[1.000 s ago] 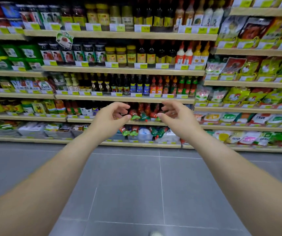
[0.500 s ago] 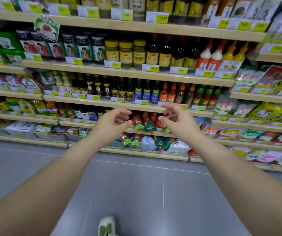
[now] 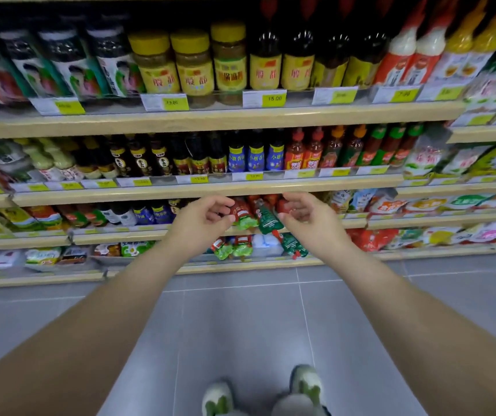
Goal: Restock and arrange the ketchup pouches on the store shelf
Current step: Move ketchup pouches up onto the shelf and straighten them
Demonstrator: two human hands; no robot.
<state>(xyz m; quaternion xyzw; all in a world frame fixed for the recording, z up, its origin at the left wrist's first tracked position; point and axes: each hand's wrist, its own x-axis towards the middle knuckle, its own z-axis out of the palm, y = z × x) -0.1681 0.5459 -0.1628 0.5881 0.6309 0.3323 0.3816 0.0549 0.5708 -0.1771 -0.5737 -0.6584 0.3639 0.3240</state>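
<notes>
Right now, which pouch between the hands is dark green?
The pouch nearest the right hand; its neighbour by the left hand is red and light green.

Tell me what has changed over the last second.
The person stepped closer to the shelf; both shoes now show. The left hand and right hand moved forward to the ketchup pouches, grasping nothing yet. Pouches and bottles stayed put.

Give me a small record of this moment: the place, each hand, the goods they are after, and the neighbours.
Place: store aisle, grey tiled floor
Left hand: fingers loosely curled, empty, just left of the ketchup pouches
Right hand: the same, on their right side
Pouches: red with green ends, leaning over the shelf edge
Contact: cannot tell
Shelf above: small sauce bottles
</notes>
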